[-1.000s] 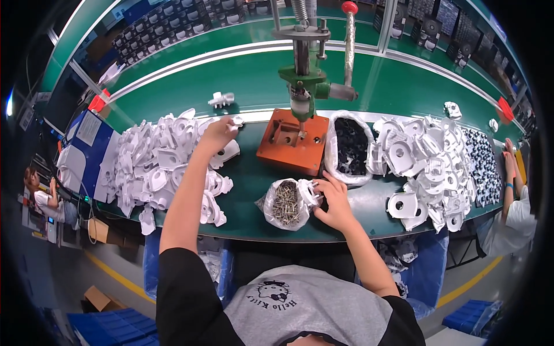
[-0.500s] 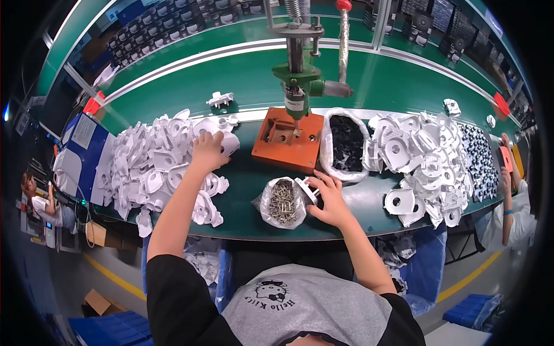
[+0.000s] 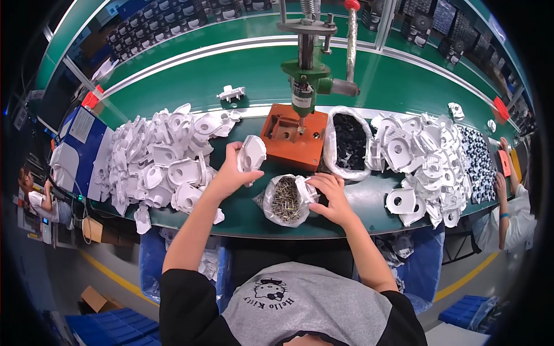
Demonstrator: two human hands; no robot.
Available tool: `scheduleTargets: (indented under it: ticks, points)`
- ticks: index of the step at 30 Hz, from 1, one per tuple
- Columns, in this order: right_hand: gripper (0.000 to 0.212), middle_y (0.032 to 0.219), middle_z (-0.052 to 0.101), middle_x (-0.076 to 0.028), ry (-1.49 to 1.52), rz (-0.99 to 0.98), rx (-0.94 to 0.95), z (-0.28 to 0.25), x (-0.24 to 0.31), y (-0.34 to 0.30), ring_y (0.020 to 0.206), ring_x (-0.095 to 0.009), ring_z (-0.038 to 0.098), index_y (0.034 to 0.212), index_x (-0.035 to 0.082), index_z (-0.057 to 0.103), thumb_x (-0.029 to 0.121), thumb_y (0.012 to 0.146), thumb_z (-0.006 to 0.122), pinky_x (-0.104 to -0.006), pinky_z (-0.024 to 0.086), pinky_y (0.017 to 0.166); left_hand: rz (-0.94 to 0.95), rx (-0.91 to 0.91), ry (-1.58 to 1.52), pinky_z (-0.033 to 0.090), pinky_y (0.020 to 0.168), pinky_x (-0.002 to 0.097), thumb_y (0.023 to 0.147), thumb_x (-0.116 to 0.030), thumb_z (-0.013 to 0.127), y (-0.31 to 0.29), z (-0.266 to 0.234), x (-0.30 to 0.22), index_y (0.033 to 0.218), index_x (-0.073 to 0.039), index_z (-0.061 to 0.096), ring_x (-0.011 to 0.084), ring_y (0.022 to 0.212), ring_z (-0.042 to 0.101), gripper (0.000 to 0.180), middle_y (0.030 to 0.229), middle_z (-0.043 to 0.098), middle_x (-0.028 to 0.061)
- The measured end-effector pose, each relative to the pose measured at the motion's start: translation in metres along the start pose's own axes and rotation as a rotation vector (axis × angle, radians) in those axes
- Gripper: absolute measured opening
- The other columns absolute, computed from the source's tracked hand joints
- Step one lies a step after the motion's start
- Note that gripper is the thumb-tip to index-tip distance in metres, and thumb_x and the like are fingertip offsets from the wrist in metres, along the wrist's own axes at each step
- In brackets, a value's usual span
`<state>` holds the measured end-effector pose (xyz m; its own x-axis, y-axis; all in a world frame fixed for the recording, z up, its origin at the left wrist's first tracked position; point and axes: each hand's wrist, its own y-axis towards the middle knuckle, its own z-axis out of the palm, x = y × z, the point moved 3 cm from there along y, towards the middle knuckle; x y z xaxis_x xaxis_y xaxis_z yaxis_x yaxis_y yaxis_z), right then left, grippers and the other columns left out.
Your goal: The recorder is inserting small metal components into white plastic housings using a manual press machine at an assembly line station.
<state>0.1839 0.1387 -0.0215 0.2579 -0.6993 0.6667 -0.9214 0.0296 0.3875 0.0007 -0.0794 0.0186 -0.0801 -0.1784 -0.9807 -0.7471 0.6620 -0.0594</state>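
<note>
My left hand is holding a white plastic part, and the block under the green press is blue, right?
Not quite: the head view shows that the block under the green press is orange, not blue. Your left hand is indeed holding a white plastic part.

Far at the back, lots of dark boxes (image 3: pixel 164 29) stand in rows, and a red thing (image 3: pixel 92 98) sits near the left end of the green belt (image 3: pixel 265 72). On the gray floor, an open brown box (image 3: pixel 93 299) lies near blue crates (image 3: pixel 109 330) and a yellow line (image 3: pixel 118 278). One person (image 3: pixel 49 200) is at the far left, and another person (image 3: pixel 511 222) is at the far right.
</note>
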Motion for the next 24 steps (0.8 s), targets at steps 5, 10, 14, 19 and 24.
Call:
scheduleTargets:
  ticks: [5,10,14,19,24]
  points:
    - [0.055,0.123,0.057,-0.009,0.065,-0.002,-0.014,0.002,0.000,0.000,0.124,-0.026,0.044,0.116,0.011,0.058,0.046,0.075,0.068,-0.0424,0.019,0.106,-0.066,0.033,-0.201,0.044,0.056,0.0228,0.073,-0.019,0.080,-0.008,0.016,0.000,0.133,-0.006,0.022,0.0109,0.083,0.054,0.084,0.106,0.054,0.0082]
    - [0.056,0.119,0.057,-0.010,0.099,0.032,0.000,0.002,-0.006,-0.005,0.122,-0.027,0.045,0.113,0.011,0.057,0.045,0.071,0.071,-0.0418,0.018,0.107,-0.092,0.052,-0.366,0.045,0.054,0.0236,0.077,-0.013,0.076,-0.015,0.021,0.000,0.133,-0.007,0.027,0.0115,0.082,0.055,0.074,0.105,0.058,0.0093]
    - [0.059,0.113,0.057,-0.009,0.099,0.072,-0.027,0.001,-0.009,-0.008,0.114,-0.026,0.046,0.110,0.009,0.056,0.043,0.067,0.075,-0.0394,0.022,0.105,-0.198,0.133,-0.514,0.049,0.061,0.0272,0.081,-0.006,0.070,-0.023,0.023,0.007,0.134,-0.008,0.026,0.0152,0.084,0.057,0.070,0.105,0.059,0.0123]
    - [0.055,0.108,0.057,-0.006,0.436,0.276,-0.051,0.002,-0.024,-0.015,0.108,-0.022,0.049,0.111,0.008,0.052,0.028,0.066,0.078,-0.0358,0.032,0.100,-0.156,0.137,-0.611,0.050,0.068,0.0293,0.079,-0.001,0.067,-0.028,0.028,0.009,0.136,-0.010,0.024,0.0165,0.086,0.058,0.071,0.105,0.058,0.0122]
    - [0.063,0.110,0.055,-0.008,0.894,0.286,-0.193,-0.024,-0.008,-0.010,0.107,-0.018,0.051,0.119,0.002,0.047,0.024,0.069,0.077,-0.0318,0.037,0.095,-0.059,0.149,-0.623,0.052,0.071,0.0296,0.078,0.000,0.067,-0.035,0.032,-0.007,0.135,-0.010,0.024,0.0172,0.085,0.060,0.072,0.110,0.056,0.0133]
